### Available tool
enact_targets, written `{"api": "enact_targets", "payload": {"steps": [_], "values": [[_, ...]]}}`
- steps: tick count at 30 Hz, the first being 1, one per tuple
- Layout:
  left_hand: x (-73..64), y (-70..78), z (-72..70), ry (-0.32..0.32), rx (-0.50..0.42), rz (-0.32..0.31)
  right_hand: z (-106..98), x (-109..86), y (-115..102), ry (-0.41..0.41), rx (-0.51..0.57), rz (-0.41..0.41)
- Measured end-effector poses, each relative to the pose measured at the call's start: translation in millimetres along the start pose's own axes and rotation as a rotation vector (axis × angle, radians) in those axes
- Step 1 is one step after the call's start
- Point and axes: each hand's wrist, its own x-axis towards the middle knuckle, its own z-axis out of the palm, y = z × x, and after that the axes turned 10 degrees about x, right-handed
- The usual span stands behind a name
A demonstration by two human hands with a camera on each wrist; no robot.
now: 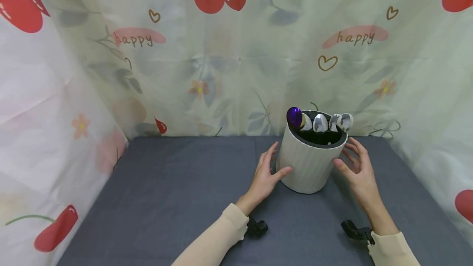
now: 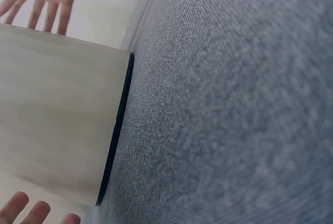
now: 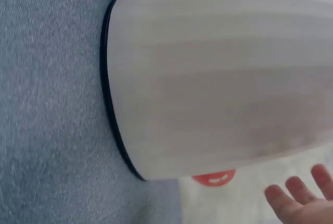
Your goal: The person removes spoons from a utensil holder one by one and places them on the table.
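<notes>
A whitish ribbed cylindrical container [image 1: 308, 165] with a dark rim stands upright on the table. Out of its top stick a shiny purple rounded end [image 1: 294, 117] and several silver rounded ends [image 1: 320, 123], like spoon heads; their lower parts are hidden inside. My left hand [image 1: 264, 177] is at the container's left side, thumb and fingers spread. On the opposite side is my right hand [image 1: 361, 180], its fingers also parted. Both wrist views show a gap between the near hand's visible fingertips and the container wall; contact elsewhere cannot be told.
Dark grey cloth covers the table [image 1: 177, 200]. Behind it hangs a pale curtain [image 1: 236, 81] printed with cherries and flowers, close to the container's back. Similar printed sheets border the left and right sides. Black wrist mounts [image 1: 256, 228] project below the sleeves.
</notes>
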Motion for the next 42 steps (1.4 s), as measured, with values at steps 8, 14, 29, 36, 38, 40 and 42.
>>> {"api": "enact_targets", "payload": {"steps": [8,14,29,36,38,40,42], "values": [[-1.6,4.0,-6.0,0.032,0.002,0.012,15,-2.9,-13,0.134,-0.001,-0.069],[0.9,7.7,-7.9,0.065,-0.023,0.061,25,-4.9,-21,0.163,0.038,-0.091],[10.4,19.2,-15.3,0.103,-0.042,0.099,40,-8.5,-26,0.193,-0.088,-0.204],[13.3,21.0,-16.7,0.096,-0.056,0.103,51,-9.9,-22,0.211,-0.059,-0.173],[8.9,31.3,-21.1,0.096,-0.060,0.104,53,-9.9,-19,0.213,-0.060,-0.159],[8.4,34.4,-22.3,0.095,-0.063,0.102,53,-9.4,-17,0.210,-0.069,-0.150],[9.1,35.7,-23.0,0.098,-0.066,0.104,53,-8.7,-14,0.204,-0.067,-0.147]]}}
